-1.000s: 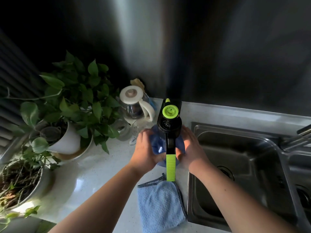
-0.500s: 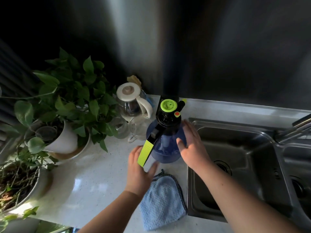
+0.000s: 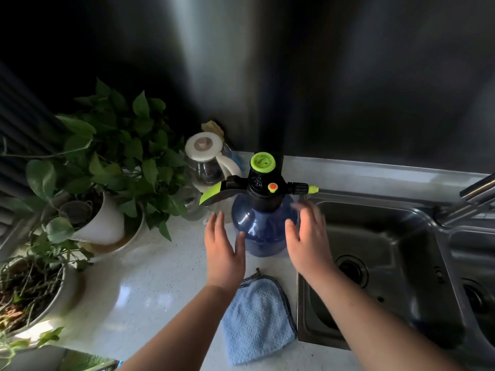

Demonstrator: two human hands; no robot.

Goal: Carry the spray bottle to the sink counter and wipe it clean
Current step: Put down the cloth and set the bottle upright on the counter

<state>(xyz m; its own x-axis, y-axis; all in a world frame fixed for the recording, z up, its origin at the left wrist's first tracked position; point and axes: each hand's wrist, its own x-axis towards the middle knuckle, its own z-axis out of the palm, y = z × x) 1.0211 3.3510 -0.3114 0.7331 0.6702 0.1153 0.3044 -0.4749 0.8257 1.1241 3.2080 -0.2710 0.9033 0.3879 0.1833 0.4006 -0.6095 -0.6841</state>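
A blue translucent spray bottle [image 3: 263, 226] with a black head and a lime-green cap stands upright on the white counter [image 3: 150, 285], just left of the sink. Its green trigger handle points left and its nozzle points right. My left hand [image 3: 223, 247] is flat and open against the bottle's left side, thumb touching the blue body. On the bottle's right side is my right hand [image 3: 308, 236], open too, fingers spread and blurred, at or just off the surface. A light blue cloth [image 3: 255, 319] lies flat on the counter in front of the bottle, between my forearms.
A steel double sink [image 3: 380, 253] fills the right, with a tap [image 3: 474, 188] at its far edge. A glass kettle [image 3: 209, 164] with a white lid stands behind the bottle. Potted plants [image 3: 107, 162] crowd the left side; a second pot [image 3: 34, 293] sits at near left.
The bottle has been turned about its axis: the green handle swung from pointing toward me round to the left. Both hands went from clasping the body to lying open beside it.
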